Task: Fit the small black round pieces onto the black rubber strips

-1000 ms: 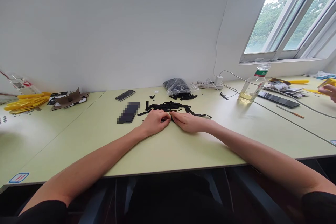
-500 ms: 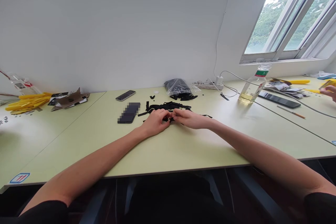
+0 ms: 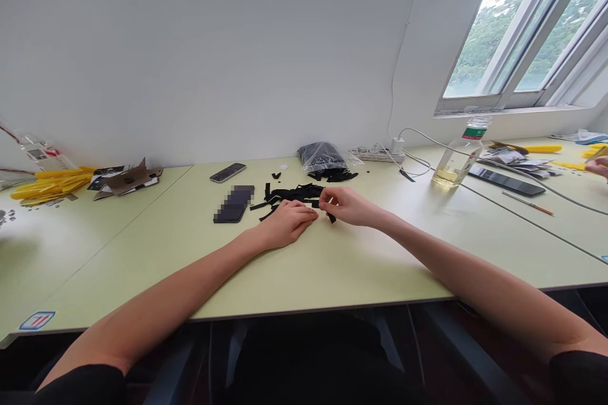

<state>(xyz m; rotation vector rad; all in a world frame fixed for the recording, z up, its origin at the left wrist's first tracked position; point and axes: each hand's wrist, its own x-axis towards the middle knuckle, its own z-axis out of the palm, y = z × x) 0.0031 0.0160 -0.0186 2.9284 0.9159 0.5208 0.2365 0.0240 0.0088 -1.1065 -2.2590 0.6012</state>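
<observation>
In the head view my left hand (image 3: pixel 289 224) rests on the table just in front of a pile of black strips (image 3: pixel 295 192). Its fingers are pressed together, and what they pinch, if anything, is hidden. My right hand (image 3: pixel 351 206) is a little to the right, slightly raised and closed in a pinch. A short black strip (image 3: pixel 331 218) hangs down from its fingers. A small gap separates the two hands, and both are nearest to the pile.
Behind the pile lies a clear bag of black pieces (image 3: pixel 320 156). Two phones, including a dark one (image 3: pixel 235 205), lie to the left. An open bottle (image 3: pixel 449 174) with yellowish liquid stands right, near a cable and power strip (image 3: pixel 373 154). Another person's hand (image 3: pixel 599 166) shows far right.
My hands were together at the fingertips and have come apart. The right hand has moved slightly right and up, and a black strip now shows below its fingers.
</observation>
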